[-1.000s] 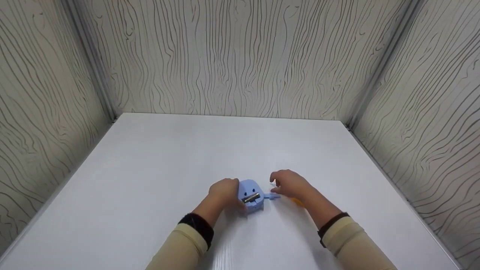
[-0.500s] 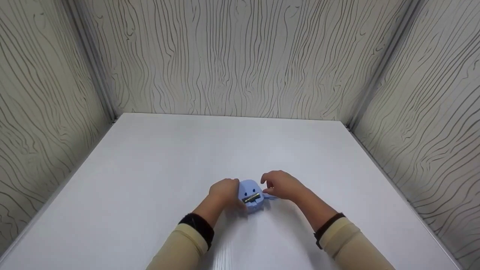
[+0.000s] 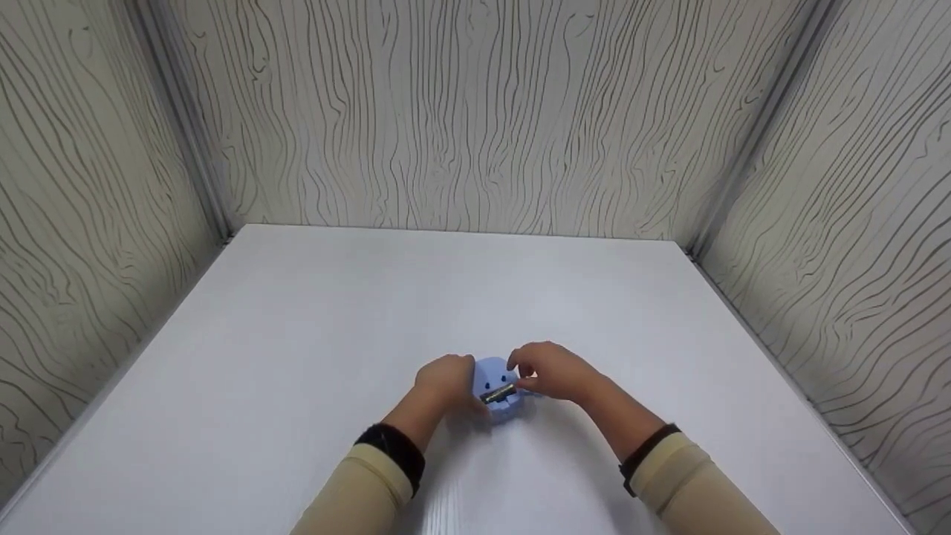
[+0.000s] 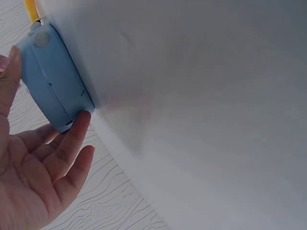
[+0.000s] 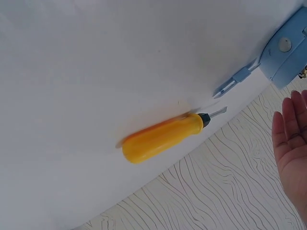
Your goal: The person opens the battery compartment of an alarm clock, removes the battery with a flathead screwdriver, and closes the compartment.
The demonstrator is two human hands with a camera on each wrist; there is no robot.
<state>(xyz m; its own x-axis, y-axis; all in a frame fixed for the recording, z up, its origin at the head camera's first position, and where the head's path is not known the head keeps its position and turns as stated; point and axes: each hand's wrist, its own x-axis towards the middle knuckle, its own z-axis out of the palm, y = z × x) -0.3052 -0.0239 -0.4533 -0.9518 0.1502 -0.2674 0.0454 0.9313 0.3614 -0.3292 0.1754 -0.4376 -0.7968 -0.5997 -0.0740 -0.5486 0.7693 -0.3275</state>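
A light blue rounded plastic device with two dark dots stands on the white table, its slot facing up and holding a battery. My left hand grips the device from its left side; in the left wrist view, thumb and fingers bracket the blue casing. Over the device's right side is my right hand, its thumb tip right at the battery's end and the index finger bent above. In the right wrist view this hand's fingers look fairly straight. A narrow blue piece sticks out from the device's side.
A screwdriver with a yellow handle lies on the table beside the narrow blue piece, hidden in the head view by the right hand and forearm. Wood-patterned panels rise behind and along both sides.
My right hand has moved left, from over the narrow blue piece to the battery's right end. The left hand and the device have stayed in place. The screwdriver has become covered in the head view.
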